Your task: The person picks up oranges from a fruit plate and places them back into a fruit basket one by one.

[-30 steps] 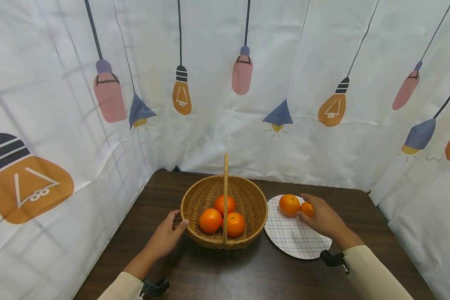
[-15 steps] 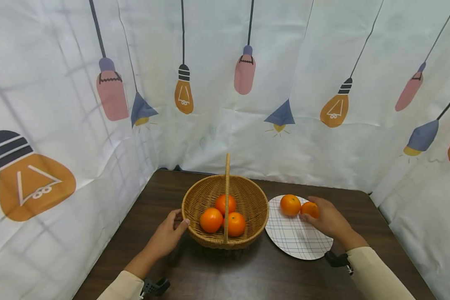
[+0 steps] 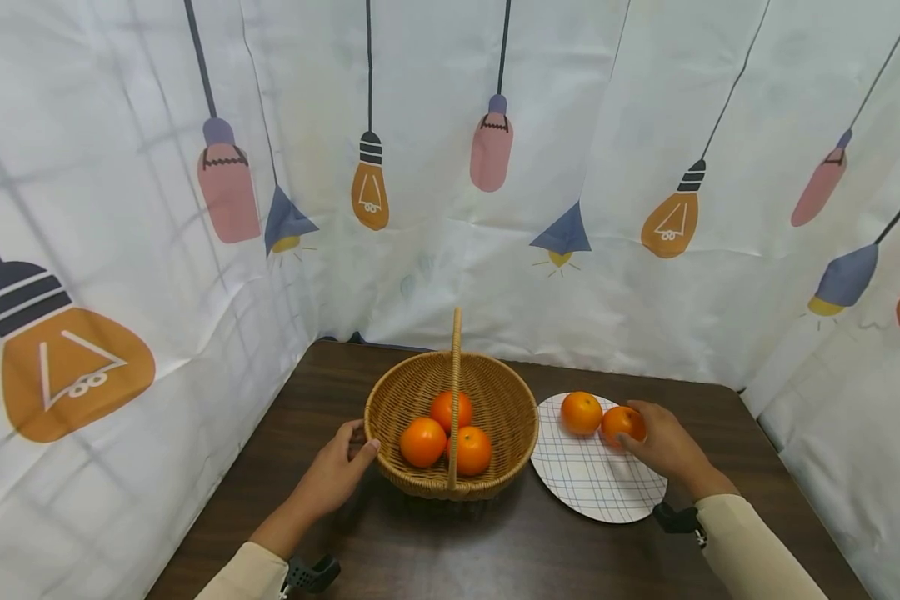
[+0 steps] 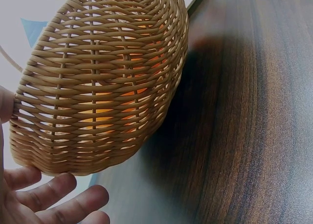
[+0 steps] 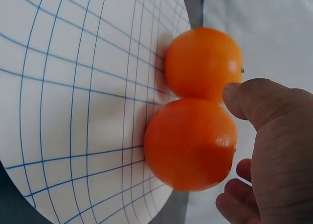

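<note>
Left hand (image 3: pixel 337 469): pinches basket (image 3: pixel 506 417) by its rim, likely steadying it.
Right hand (image 3: pixel 665 442): fingers apart around rightmost orange (image 3: pixel 621 425) on plate (image 3: pixel 581 477); contact unclear.

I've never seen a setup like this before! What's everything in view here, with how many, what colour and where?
basket: one, tan wicker, on the table, handle upright
fruits in the basket: three, orange, grouped together
plate: one, white with blue grid lines, right of the basket
fruits on the plate: two, orange, side by side
table: one, dark brown, underneath
backdrop: white, behind and beside the table
printed lamps: ten, orange, pink or blue, on the backdrop
wrist devices: two, black, one per wrist
sleeves: two, cream, on the forearms
left hand: one, gripping the basket's rim
right hand: one, beside the plate's right-hand fruit
</note>
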The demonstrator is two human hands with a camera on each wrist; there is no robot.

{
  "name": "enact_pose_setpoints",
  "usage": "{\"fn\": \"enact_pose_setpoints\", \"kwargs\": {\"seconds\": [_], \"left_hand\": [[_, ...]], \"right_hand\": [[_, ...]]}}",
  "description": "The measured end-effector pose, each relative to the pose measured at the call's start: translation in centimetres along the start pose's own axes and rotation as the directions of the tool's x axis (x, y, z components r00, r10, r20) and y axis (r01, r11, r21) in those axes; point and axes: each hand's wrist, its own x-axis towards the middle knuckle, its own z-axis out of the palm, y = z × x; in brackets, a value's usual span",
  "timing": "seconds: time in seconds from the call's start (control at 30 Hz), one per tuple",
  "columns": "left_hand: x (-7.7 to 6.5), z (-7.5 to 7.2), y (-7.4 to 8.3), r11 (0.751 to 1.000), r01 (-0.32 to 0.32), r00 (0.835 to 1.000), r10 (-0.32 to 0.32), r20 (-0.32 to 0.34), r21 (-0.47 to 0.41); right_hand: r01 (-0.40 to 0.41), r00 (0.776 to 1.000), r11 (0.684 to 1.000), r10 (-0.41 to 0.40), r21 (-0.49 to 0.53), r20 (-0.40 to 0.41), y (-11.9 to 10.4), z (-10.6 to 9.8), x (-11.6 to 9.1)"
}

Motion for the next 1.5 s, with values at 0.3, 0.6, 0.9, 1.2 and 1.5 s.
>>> {"fn": "enact_pose_setpoints", "kwargs": {"seconds": [0.3, 0.6, 0.9, 1.2, 1.5], "left_hand": [[-0.1, 0.1, 0.0, 1.000, 0.005, 1.000, -0.005, 0.001, 0.000], [0.0, 0.2, -0.1, 1.000, -0.002, 1.000, 0.002, -0.003, -0.002], [-0.2, 0.1, 0.1, 1.000, 0.008, 1.000, -0.008, 0.005, -0.008], [-0.2, 0.1, 0.0, 1.000, 0.006, 1.000, -0.006, 0.003, -0.010], [-0.2, 0.0, 0.1, 1.000, 0.006, 1.000, -0.006, -0.002, -0.007]], "right_hand": [[-0.029, 0.999, 1.000, 0.029, 0.007, 0.022, 0.7, 0.2, 0.2], [-0.054, 0.998, 0.998, 0.053, 0.025, 0.026, 1.7, 1.1, 0.5], [-0.098, 0.994, 0.995, 0.097, 0.020, 0.049, 2.4, 1.6, 0.6], [-0.104, 0.993, 0.994, 0.102, 0.034, 0.057, 2.2, 1.6, 0.6], [-0.121, 0.991, 0.991, 0.118, 0.051, 0.061, 2.1, 1.5, 0.6]]}}
